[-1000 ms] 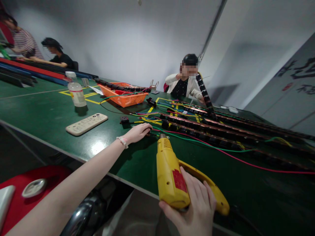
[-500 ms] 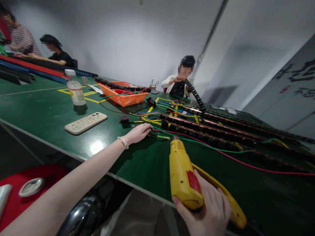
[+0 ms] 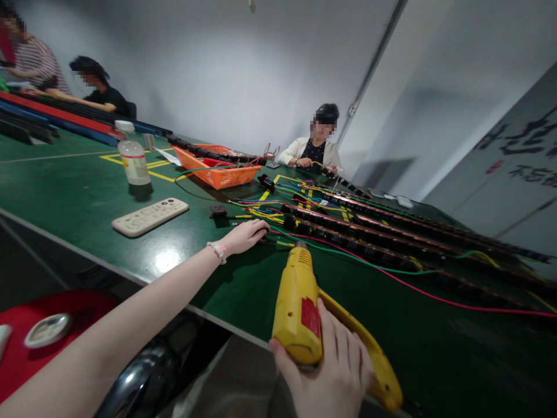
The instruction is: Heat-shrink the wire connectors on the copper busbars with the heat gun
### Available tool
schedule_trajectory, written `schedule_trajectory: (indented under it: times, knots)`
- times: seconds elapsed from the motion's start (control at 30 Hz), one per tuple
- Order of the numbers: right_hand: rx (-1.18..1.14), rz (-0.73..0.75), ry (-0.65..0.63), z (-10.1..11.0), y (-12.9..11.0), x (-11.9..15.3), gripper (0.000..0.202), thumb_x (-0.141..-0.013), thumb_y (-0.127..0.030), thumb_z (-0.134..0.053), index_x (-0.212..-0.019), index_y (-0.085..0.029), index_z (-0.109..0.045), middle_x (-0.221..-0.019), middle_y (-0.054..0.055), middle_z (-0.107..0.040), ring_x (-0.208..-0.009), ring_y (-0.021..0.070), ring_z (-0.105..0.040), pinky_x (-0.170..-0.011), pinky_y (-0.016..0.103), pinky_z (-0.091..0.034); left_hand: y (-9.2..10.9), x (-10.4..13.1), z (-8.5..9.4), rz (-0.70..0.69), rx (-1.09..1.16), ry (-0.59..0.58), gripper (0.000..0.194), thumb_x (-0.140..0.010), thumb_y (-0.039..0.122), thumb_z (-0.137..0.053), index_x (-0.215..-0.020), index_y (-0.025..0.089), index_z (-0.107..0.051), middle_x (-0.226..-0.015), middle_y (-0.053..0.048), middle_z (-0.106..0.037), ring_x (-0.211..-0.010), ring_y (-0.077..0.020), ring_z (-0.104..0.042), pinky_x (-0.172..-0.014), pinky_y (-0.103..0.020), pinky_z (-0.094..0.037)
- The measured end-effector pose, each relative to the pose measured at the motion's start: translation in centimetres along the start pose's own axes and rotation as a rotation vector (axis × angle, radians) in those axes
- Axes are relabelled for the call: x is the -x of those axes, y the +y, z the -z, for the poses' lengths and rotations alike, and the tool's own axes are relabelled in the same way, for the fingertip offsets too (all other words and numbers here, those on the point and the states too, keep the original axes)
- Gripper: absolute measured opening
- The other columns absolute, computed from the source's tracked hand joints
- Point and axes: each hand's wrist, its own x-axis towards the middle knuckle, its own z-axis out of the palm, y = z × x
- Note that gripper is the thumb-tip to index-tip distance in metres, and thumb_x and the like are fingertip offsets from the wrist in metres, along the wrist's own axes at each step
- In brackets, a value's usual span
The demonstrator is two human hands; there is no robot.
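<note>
My right hand (image 3: 333, 363) is wrapped round the body of a yellow heat gun (image 3: 300, 302) with a red label. The gun's metal nozzle points away from me and lies close to a short yellow-green sleeved wire end (image 3: 285, 244). My left hand (image 3: 246, 237), a beaded bracelet at its wrist, rests low over the table with its fingers closed on a wire; the fingertips hide the exact grip. A red wire (image 3: 369, 266) and a green wire (image 3: 348, 251) run from beside those fingers to the right.
Long black wrapped copper bars (image 3: 374, 229) with coloured wires lie across the green table (image 3: 108, 203). An orange basket (image 3: 224, 179), a bottle (image 3: 134, 162), a beige remote control (image 3: 150, 217) and a small black connector (image 3: 218, 212) stand or lie further left. A co-worker (image 3: 315, 148) sits opposite.
The heat gun has moved left in my right hand, its nozzle now nearer the sleeved wire end. My left hand has hardly moved. The co-worker opposite has lowered a wrapped bar.
</note>
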Motion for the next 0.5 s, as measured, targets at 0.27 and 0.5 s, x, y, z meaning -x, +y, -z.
schedule_trajectory:
  times: [0.27,0.5]
  knots:
    - [-0.076,0.025,-0.044,-0.4,-2.6,-0.2,0.087,-0.065,-0.076,-0.051,-0.123,-0.011,-0.05,-0.109,0.013,-0.06,-0.099,0.0276,-0.052,-0.093,0.045,-0.031,-0.2,0.0,0.0,0.027,-0.023,0.019,0.03,-0.093,0.035,-0.033,-0.109,0.021,-0.054,-0.103,-0.006,-0.059,-0.096,-0.0196,-0.056,-0.086,-0.033,-0.045]
    - [-0.111,0.046,-0.066,-0.8,-3.5,-0.2,0.09,-0.064,-0.078,-0.05,-0.124,-0.012,-0.048,-0.109,0.012,-0.06,-0.1,0.0265,-0.051,-0.095,0.045,-0.029,-0.4,0.0,0.0,0.038,-0.04,0.045,0.03,-0.092,0.035,-0.035,-0.109,0.02,-0.056,-0.106,-0.007,-0.06,-0.099,-0.0204,-0.056,-0.089,-0.036,-0.044]
